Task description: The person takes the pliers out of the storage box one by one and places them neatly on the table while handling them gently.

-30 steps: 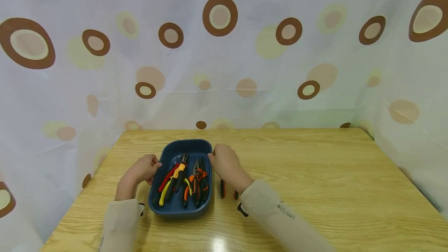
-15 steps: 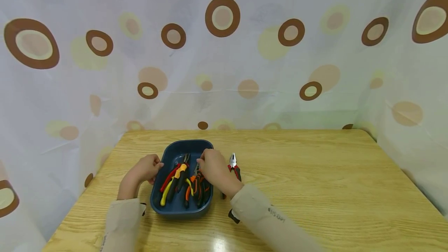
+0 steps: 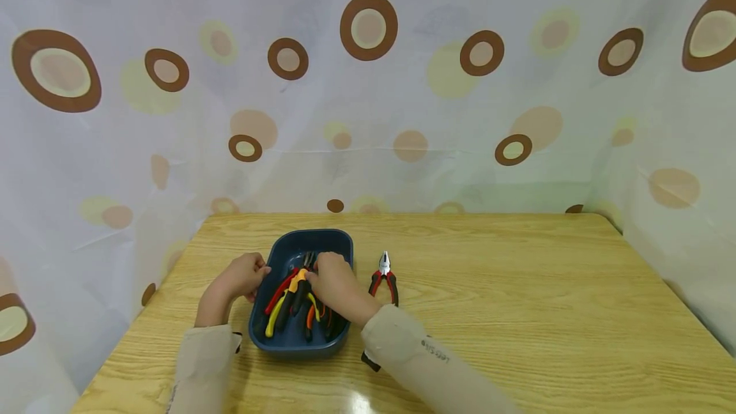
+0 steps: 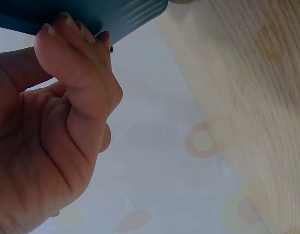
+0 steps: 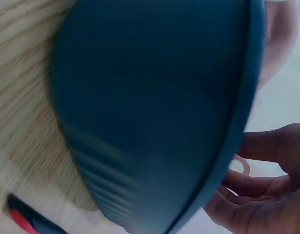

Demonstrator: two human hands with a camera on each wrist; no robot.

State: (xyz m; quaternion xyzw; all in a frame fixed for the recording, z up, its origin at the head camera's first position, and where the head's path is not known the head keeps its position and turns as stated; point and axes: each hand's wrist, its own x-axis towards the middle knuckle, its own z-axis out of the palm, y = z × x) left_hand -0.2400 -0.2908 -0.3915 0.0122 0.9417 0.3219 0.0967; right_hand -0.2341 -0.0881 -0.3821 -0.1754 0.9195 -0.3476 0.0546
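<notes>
Blue bin [image 3: 300, 352]: long axis near–far; orange-and-black pliers [image 3: 296, 283] inside point far. Left hand [image 3: 240, 276] holds left rim; right hand's [image 3: 340, 285] grip: cannot tell.

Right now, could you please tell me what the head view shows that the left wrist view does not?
Only the head view shows the pliers with red, yellow, orange and black grips inside the rounded rectangular dark-blue container, and the silver-headed, red-and-black-handled pliers on the light-brown wooden table. It alone clearly shows the right hand, over the container's interior.

Only the left wrist view shows the ridges on the container's outer wall and, up close, the left hand's palm side.

Both show the left hand gripping the container's side, the table, and the white backdrop with printed circles.
</notes>
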